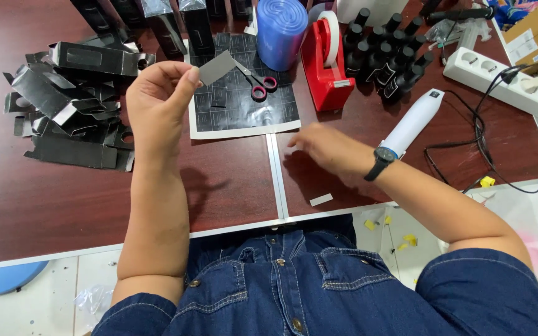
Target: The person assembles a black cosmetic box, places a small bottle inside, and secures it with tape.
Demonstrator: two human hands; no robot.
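A: Left hand (157,102)?
B: Raised above the table (45,211), pinching a small grey label (217,67) between thumb and fingers. Label sits over the black sticker sheet (244,109), beside the red-handled scissors (258,82).
A: Right hand (328,148)?
B: Blurred, low over the table near the sheet's corner. Can't tell whether it grips anything. Red tape dispenser (325,68) just behind it, folded black cartons (73,99) far left.

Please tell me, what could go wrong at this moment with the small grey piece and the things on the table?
1. The left hand pinches the grey piece only at one corner, so it may slip or bend.
2. The right hand is blurred, apparently moving, near the red tape dispenser and the black bottles; it could knock a bottle over.
3. The small white strip lies near the table edge and could fall.
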